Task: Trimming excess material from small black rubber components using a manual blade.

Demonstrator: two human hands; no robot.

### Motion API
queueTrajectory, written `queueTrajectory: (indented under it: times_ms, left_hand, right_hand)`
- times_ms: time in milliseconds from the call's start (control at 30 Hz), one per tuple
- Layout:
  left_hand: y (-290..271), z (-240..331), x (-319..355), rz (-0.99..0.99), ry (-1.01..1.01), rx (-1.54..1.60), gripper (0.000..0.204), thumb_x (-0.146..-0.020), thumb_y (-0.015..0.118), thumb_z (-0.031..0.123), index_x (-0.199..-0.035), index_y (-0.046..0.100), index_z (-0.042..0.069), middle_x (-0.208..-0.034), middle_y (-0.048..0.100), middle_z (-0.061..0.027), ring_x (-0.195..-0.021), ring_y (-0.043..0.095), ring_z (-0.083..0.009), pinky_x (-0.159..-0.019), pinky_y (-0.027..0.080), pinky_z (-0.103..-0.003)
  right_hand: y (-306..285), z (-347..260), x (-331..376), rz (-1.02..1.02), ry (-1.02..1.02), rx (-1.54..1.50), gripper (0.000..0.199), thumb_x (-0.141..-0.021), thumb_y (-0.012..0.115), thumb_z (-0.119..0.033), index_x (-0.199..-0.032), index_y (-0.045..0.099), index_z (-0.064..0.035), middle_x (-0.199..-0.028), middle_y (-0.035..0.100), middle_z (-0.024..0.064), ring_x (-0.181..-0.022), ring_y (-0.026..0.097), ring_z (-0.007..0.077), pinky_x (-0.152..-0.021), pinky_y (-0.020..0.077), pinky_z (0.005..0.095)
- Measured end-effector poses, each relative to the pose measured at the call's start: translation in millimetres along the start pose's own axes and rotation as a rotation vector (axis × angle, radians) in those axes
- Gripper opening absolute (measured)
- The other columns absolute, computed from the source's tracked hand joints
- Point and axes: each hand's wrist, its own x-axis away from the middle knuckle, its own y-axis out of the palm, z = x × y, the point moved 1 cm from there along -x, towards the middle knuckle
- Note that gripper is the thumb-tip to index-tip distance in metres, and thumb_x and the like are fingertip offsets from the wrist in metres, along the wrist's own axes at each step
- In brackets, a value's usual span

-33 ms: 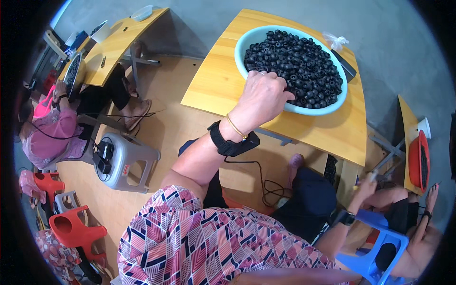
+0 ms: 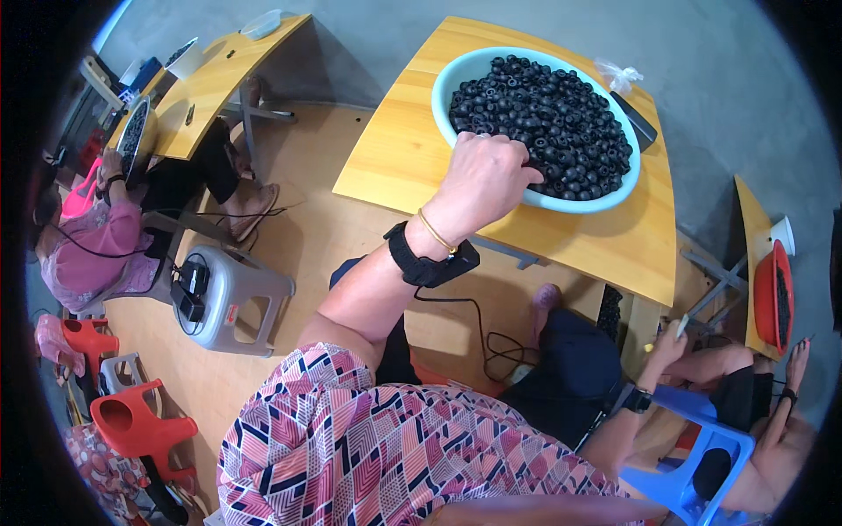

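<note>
A large pale-blue basin (image 2: 443, 110) is heaped with small round black pieces (image 2: 544, 118) that have holes, like pitted olives. My left hand (image 2: 485, 180) lies over its near rim, fingers curled down among the pieces and thumb pointing right. The fingertips are hidden, so what they hold cannot be made out. Low at the right, my right hand (image 2: 668, 346) is closed around a thin, pale stick-like tool (image 2: 682, 326); its kind is unclear. A small yellow bit shows beside that hand.
The basin stands on a wooden table (image 2: 395, 149), with a black box (image 2: 633, 121) and clear plastic bag (image 2: 619, 74) behind it. More black pieces (image 2: 610, 313) lie below the table edge. A blue stool (image 2: 702, 447) and another person are at right; a person in pink sits left by a grey stool (image 2: 232, 298).
My right hand and the pale tool have shifted slightly, the tool a little left and down. My left hand stays at the basin's rim.
</note>
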Motion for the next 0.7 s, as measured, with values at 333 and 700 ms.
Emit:
queueTrajectory:
  times_ms: [333, 700]
  left_hand:
    - [-1, -6, -5, -0.109, -0.076, -0.032, 0.017, -0.069, 0.063, 0.021, -0.066, 0.063, 0.004, -0.061, 0.059, -0.0134, -0.059, 0.058, -0.0295, -0.056, 0.046, -0.037]
    - [-5, -6, -5, -0.196, -0.15, -0.008, 0.017, -0.071, 0.061, 0.02, -0.069, 0.063, 0.003, -0.062, 0.058, -0.0161, -0.063, 0.057, -0.0328, -0.059, 0.045, -0.04]
  right_hand:
    - [4, -155, 48, -0.148, -0.133, -0.806, 0.01, -0.088, 0.045, -0.012, -0.092, 0.045, -0.0028, -0.065, 0.042, 0.002, -0.058, 0.04, 0.01, -0.05, 0.0354, 0.0243]
    - [97, -283, 150, -0.832, -0.327, -1.093, 0.012, -0.088, 0.045, -0.009, -0.097, 0.046, -0.0008, -0.07, 0.043, 0.0042, -0.063, 0.041, 0.011, -0.055, 0.039, 0.0266]
